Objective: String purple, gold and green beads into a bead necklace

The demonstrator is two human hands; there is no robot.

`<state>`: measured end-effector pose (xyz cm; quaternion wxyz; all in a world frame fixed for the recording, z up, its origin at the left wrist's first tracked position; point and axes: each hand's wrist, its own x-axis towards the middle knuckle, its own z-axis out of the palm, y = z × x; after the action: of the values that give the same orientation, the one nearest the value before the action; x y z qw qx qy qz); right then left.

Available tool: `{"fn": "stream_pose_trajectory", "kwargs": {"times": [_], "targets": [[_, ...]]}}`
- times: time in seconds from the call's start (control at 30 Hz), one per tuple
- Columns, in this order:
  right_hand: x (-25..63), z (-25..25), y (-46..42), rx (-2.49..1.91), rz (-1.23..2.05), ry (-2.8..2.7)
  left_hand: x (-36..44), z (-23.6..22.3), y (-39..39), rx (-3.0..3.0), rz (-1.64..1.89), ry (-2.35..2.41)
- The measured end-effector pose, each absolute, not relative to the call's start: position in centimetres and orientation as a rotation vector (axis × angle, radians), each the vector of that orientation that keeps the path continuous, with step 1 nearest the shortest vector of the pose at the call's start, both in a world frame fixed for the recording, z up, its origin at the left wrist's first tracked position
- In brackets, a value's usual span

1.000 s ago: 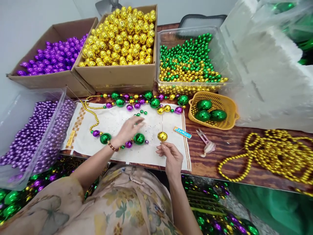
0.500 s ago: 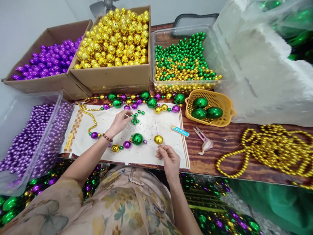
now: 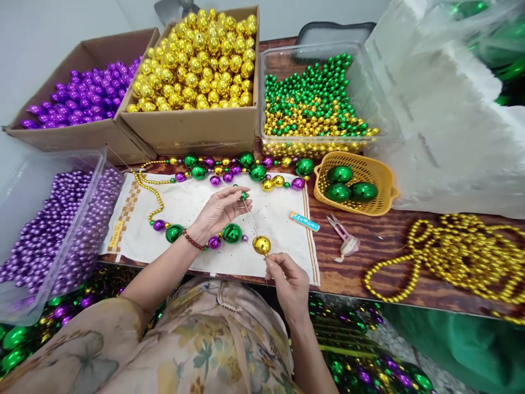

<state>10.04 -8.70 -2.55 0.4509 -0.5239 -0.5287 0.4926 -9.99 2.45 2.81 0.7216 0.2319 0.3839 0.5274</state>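
Note:
My left hand (image 3: 219, 214) is closed, with small green beads (image 3: 243, 196) at its fingertips, by the upper tip of a long thin needle (image 3: 251, 220). A large gold bead (image 3: 261, 245) sits on the needle's lower part. Just below that bead, my right hand (image 3: 289, 276) pinches the needle between thumb and forefinger. Under my left wrist lies a strung bead strand with a big green bead (image 3: 232, 233) and a purple bead (image 3: 214, 242), resting on a white cloth (image 3: 279, 219). My left forearm covers part of this strand.
Finished-looking bead strands (image 3: 257, 173) lie along the cloth's far edge. Behind are boxes of purple beads (image 3: 82, 98) and gold beads (image 3: 197, 60), plus a clear bin (image 3: 315, 137). Rightward are a yellow basket (image 3: 388, 189), thread snips (image 3: 344, 235) and gold bead chains (image 3: 463, 257).
My left hand has moved from the small green beads on the cloth, rightward to the needle tip, carrying green beads. The needle with its gold bead now leans left toward it.

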Motion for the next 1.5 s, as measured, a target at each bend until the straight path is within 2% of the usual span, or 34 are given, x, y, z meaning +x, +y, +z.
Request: {"fn": "stream_pose_trajectory", "kwargs": {"times": [0.63, 0.77, 0.87, 0.97, 1.07, 1.17, 1.23, 1.33, 1.5], "targets": [[8.7, -3.6, -8.9, -1.365, 1.274, -1.139, -9.0, 1.8, 1.9, 0.667, 1.298, 0.938], [8.0, -4.2, -7.7, -1.333, 1.307, -1.002, -8.8, 1.4, 1.1, 0.879, 1.144, 0.945], [7.9, -4.8, -6.7, -1.294, 1.335, -0.917, -10.8, 0.9, 2.0, 1.126, 1.073, 1.190], [8.2, -5.4, -6.3, -1.274, 1.338, -0.866, -14.1, 0.1, 4.3, 1.479, 1.039, 1.698], [8.4, -5.7, -6.4, -1.258, 1.354, -0.834, -16.5, -0.9, 6.4, 1.776, 0.751, 2.072], [8.5, -5.8, -6.7, -1.249, 1.378, -0.821, -16.8, -1.8, 7.3, 1.912, 0.498, 2.153], [8.5, -5.8, -7.0, -1.251, 1.392, -0.826, -16.6, -2.1, 7.4, 1.942, 0.459, 2.143], [8.5, -5.7, -7.2, -1.259, 1.400, -0.841, -16.4, -1.6, 7.0, 1.902, 0.640, 2.030], [8.5, -5.4, -7.3, -1.256, 1.370, -0.891, -15.1, 1.1, 5.0, 1.703, 1.102, 1.478]]}}
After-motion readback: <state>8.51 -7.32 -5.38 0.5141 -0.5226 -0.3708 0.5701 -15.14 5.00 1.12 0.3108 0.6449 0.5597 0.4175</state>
